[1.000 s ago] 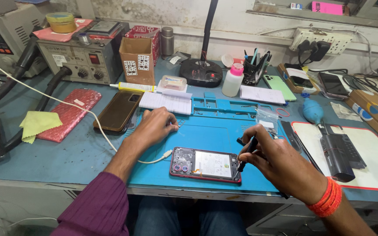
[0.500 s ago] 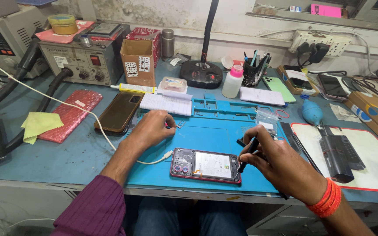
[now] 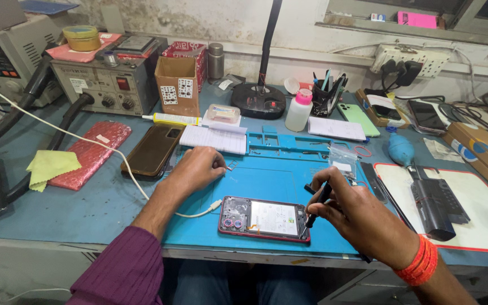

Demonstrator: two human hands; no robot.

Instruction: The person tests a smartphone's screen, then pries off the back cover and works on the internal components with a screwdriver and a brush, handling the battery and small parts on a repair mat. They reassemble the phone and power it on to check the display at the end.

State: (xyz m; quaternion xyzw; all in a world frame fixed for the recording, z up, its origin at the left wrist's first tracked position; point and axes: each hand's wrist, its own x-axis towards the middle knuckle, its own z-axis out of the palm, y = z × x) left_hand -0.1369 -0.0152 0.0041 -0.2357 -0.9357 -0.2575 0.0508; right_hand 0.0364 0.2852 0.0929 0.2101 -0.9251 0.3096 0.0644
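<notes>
Unmoved: opened phone (image 3: 265,218), innards bare.

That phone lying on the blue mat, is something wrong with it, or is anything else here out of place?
The pink-framed phone lies with its back cover off, its inner parts and a white panel exposed. The right hand holds a thin black tool at its edge; the left hand rests on the blue mat. Nothing looks spilled.
</notes>
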